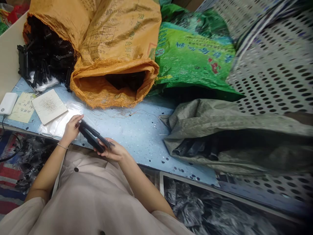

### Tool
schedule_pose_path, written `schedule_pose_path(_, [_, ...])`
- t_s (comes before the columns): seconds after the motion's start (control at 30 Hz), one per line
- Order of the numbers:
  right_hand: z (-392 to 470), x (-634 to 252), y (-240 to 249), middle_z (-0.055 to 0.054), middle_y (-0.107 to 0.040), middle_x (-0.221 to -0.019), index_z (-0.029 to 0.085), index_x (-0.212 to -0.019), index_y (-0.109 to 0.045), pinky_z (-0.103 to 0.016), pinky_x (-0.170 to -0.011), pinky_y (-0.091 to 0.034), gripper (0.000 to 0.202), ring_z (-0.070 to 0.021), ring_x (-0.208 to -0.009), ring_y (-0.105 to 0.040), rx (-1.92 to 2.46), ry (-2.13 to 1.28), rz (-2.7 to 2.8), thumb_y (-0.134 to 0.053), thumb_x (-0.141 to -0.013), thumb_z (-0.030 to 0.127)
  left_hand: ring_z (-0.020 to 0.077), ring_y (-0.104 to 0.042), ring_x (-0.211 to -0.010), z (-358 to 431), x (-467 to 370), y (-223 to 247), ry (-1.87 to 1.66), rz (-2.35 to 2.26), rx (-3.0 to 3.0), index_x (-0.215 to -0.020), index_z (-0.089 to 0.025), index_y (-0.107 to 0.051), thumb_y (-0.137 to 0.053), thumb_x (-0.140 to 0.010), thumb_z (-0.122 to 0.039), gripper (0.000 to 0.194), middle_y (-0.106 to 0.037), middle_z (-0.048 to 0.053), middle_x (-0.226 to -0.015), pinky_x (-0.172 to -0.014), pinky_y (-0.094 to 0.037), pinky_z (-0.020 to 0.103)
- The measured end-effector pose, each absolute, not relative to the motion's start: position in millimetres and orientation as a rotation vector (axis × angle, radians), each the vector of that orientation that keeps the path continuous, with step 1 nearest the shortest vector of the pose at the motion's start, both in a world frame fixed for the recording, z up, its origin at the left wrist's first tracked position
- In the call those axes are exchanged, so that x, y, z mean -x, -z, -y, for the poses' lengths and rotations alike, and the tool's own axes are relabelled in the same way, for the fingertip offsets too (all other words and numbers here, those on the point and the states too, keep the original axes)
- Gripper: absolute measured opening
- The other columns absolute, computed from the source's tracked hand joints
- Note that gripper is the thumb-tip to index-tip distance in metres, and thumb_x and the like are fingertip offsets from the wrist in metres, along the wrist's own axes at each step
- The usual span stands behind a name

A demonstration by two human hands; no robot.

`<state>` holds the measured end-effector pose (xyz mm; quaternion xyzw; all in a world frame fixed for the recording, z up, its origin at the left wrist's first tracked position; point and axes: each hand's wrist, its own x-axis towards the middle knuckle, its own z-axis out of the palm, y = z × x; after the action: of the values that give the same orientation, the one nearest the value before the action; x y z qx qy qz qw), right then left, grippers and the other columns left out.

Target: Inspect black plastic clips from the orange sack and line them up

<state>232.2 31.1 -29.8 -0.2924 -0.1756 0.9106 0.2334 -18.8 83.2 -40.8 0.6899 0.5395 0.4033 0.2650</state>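
Note:
Between my two hands, over the front edge of the blue table, is a long black plastic part [91,135] that looks like two bars side by side. My left hand [73,126] pinches its upper left end. Around its lower right end my right hand [111,150] is closed, with the fingers partly under it. What exactly the part is, I cannot make out. Just behind my left hand lie clear plastic bags [57,127] and a square whitish block [49,106] with brown specks on top.
An orange woven sack [49,39] spills black parts at the left; another orange sack [114,85] gapes beside it. Further right are a green sack [195,55], a grey-green sack [202,114] holding dark parts, and perforated crates [281,71]. A white device [8,103] sits far left.

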Motion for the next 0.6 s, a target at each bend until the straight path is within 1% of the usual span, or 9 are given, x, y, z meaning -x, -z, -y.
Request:
schedule_pose_path(0.1, [-31,-221,48,-0.005,-0.071,-0.077,0.015,-0.096,-0.063,-0.014,-0.049,-0.053,0.017,-0.0088,-0.057,-0.065,0.857,-2.544,0.318,-0.07,-0.089,0.028,0.0205,-0.058,-0.129,-72,22,37,-1.058,-1.414,-2.037,-0.148,-0.025,-0.05,-0.047,-0.089,-0.005,0.062,-0.054,0.011,-0.144,-0.106,-0.052,0.037])
schedule_pose_path(0.17, [-37,-211,55,-0.004,-0.069,-0.078,0.015,-0.098,-0.063,-0.014,-0.049,-0.052,0.015,-0.0077,-0.057,-0.062,0.929,-2.482,0.332,-0.066,-0.091,0.028,0.0214,-0.052,-0.138,-59,17,32,-1.027,-1.303,-2.19,-0.155,-0.027,-0.039,-0.043,-0.092,-0.005,0.067,-0.05,0.011,-0.149,-0.113,-0.048,0.04])
schedule_pose_path(0.23, [-44,-199,54,-0.003,-0.067,-0.079,0.016,-0.094,-0.062,-0.017,-0.055,-0.054,0.014,-0.0094,-0.062,-0.062,1.048,-2.282,0.514,-0.067,-0.09,0.029,0.0215,-0.048,-0.142,-44,5,25,-0.944,-1.124,-2.319,-0.159,-0.029,-0.029,-0.038,-0.092,-0.003,0.072,-0.048,0.01,-0.153,-0.116,-0.046,0.042])
schedule_pose_path(0.3, [-47,-187,44,-0.002,-0.065,-0.08,0.017,-0.087,-0.062,-0.024,-0.065,-0.056,0.013,-0.0125,-0.07,-0.061,1.195,-1.962,0.85,-0.066,-0.087,0.029,0.0231,-0.048,-0.142,-30,-5,12,-0.838,-1.012,-2.359,-0.16,-0.027,-0.024,-0.041,-0.092,-0.005,0.075,-0.046,0.012,-0.154,-0.116,-0.046,0.043])
schedule_pose_path(0.37, [-45,-175,27,-0.001,-0.064,-0.082,0.017,-0.087,-0.064,-0.029,-0.075,-0.055,0.012,-0.0148,-0.079,-0.06,1.239,-1.677,1.215,-0.066,-0.086,0.029,0.0255,-0.054,-0.137,-15,-3,-8,-0.802,-1.044,-2.356,-0.158,-0.025,-0.031,-0.051,-0.092,-0.012,0.07,-0.053,0.014,-0.147,-0.113,-0.049,0.045])
schedule_pose_path(0.4, [-43,-170,18,-0.001,-0.065,-0.084,0.017,-0.089,-0.066,-0.029,-0.078,-0.054,0.013,-0.0154,-0.081,-0.06,1.184,-1.633,1.369,-0.065,-0.086,0.029,0.026,-0.058,-0.132,-5,5,-21,-0.798,-1.104,-2.35,-0.154,-0.026,-0.039,-0.055,-0.091,-0.016,0.066,-0.058,0.014,-0.141,-0.111,-0.051,0.044])
schedule_pose_path(0.47, [-36,-162,2,-0.002,-0.068,-0.092,0.017,-0.102,-0.069,-0.03,-0.079,-0.054,0.022,-0.0163,-0.085,-0.062,0.927,-1.792,1.566,-0.065,-0.087,0.033,0.0249,-0.066,-0.119,18,39,-46,-0.751,-1.26,-2.327,-0.141,-0.03,-0.055,-0.06,-0.091,-0.023,0.051,-0.067,0.01,-0.127,-0.106,-0.054,0.041])
schedule_pose_path(0.5, [-34,-159,-3,-0.004,-0.069,-0.098,0.018,-0.109,-0.069,-0.029,-0.079,-0.054,0.029,-0.0167,-0.087,-0.064,0.782,-1.915,1.613,-0.066,-0.087,0.036,0.0244,-0.068,-0.118,32,64,-55,-0.633,-1.331,-2.28,-0.136,-0.032,-0.059,-0.061,-0.09,-0.024,0.047,-0.068,0.008,-0.127,-0.104,-0.055,0.039])
schedule_pose_path(0.6, [-39,-151,0,-0.007,-0.07,-0.115,0.019,-0.12,-0.069,-0.03,-0.083,-0.054,0.04,-0.0169,-0.092,-0.066,0.707,-1.983,1.625,-0.071,-0.085,0.039,0.0276,-0.074,-0.106,73,153,-46,-0.34,-1.565,-2.104,-0.123,-0.043,-0.066,-0.062,-0.082,-0.043,0.041,-0.073,0.0,-0.124,-0.085,-0.063,0.038])
